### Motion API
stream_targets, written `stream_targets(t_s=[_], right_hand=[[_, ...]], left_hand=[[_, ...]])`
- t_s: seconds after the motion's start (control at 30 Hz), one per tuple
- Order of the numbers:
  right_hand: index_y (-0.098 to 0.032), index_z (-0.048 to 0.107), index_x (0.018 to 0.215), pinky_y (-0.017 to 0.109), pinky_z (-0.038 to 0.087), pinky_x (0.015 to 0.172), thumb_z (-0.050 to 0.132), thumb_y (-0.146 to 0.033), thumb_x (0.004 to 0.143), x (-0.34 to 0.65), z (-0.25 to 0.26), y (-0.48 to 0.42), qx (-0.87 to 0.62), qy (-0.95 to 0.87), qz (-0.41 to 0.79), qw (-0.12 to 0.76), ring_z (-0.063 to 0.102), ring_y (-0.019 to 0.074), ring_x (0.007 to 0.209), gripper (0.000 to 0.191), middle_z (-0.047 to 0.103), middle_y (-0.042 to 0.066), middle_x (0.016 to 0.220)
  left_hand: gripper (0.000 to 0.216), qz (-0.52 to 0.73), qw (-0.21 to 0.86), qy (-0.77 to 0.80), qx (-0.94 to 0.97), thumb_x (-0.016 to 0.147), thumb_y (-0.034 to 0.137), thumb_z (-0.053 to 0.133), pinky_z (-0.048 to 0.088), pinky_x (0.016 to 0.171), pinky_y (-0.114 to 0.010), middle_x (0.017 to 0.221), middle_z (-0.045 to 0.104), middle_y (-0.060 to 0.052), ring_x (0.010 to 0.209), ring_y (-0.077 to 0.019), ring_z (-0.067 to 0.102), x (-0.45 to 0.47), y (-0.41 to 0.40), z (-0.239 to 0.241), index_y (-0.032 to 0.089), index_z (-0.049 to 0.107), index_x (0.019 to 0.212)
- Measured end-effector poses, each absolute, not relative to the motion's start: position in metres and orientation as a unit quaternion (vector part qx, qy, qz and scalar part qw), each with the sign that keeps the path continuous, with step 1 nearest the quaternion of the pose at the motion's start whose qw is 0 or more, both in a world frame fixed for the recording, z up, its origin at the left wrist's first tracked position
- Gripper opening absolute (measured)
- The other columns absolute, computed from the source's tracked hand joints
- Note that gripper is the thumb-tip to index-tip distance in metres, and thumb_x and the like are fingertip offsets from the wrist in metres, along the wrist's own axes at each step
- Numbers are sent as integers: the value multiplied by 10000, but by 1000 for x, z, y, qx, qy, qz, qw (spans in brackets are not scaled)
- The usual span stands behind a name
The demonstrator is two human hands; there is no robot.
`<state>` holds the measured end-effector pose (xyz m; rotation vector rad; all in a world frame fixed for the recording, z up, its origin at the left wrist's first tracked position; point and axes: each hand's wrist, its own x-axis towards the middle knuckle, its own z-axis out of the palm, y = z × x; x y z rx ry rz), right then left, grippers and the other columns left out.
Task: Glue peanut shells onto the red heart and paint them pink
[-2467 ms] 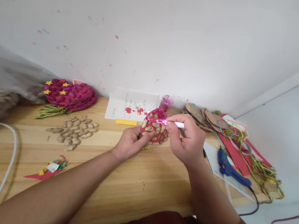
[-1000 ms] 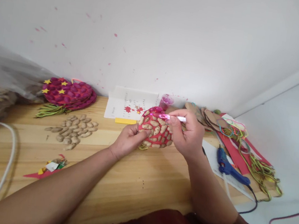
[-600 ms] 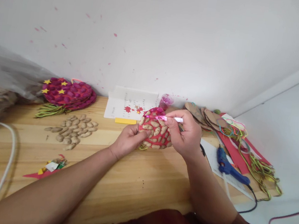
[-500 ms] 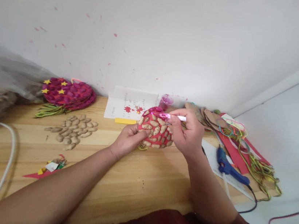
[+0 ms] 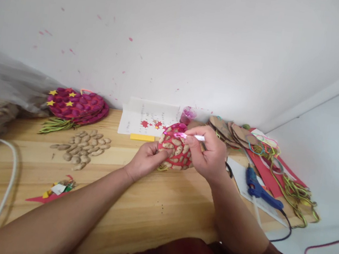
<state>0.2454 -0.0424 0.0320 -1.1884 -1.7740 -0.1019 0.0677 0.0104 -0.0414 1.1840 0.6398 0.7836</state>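
**While one hand steadies the disc, the other lays a brush on it**

As I watch through the head camera, the left hand (image 5: 146,163) pinches the lower left rim of a red disc (image 5: 176,152) studded with peanut shells. Its thumb lies on the disc's face, and the disc is tilted up just above the wooden table (image 5: 158,209), near the middle of its far edge. The right hand (image 5: 211,157) is closed tight around a thin white brush (image 5: 191,137). The pink-stained end of it lies across the top of the disc, where a few shells are pink.

Behind the disc, a paint cup (image 5: 188,115) and a paper sheet (image 5: 145,117) sit at the far edge. Loose peanut shells (image 5: 83,149) lie towards the left, with a stack of purple discs (image 5: 77,105) beyond them. A blue glue gun (image 5: 257,190) rests near the right edge, beside cardboard cutouts (image 5: 234,133).
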Motion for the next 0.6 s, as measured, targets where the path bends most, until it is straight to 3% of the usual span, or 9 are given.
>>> stream_targets(t_s=[0.23,0.47,0.6], right_hand=[[-229,682,1000,362,553,784,621,-239,980,251,33,-43,-525,-685,-62,501,702,190,831,65,752,38,927],[-235,687,1005,383,574,831,623,-236,973,247,30,-43,-510,-709,-40,486,724,206,896,71,767,43,965],[-234,688,1024,363,563,804,628,-238,978,250,30,-42,-519,-680,-48,516,717,192,855,76,761,38,958]], left_hand=[[392,363,726,277,514,795,535,810,566,793,-322,802,775,-64,745,-194,693,69,12,-48,148,770,844],[403,357,709,292,533,747,525,848,525,679,-269,612,672,-4,626,-153,621,67,10,-40,161,689,676],[409,352,710,291,536,758,544,833,518,671,-265,672,716,-26,639,-154,628,68,10,-40,149,729,733]])
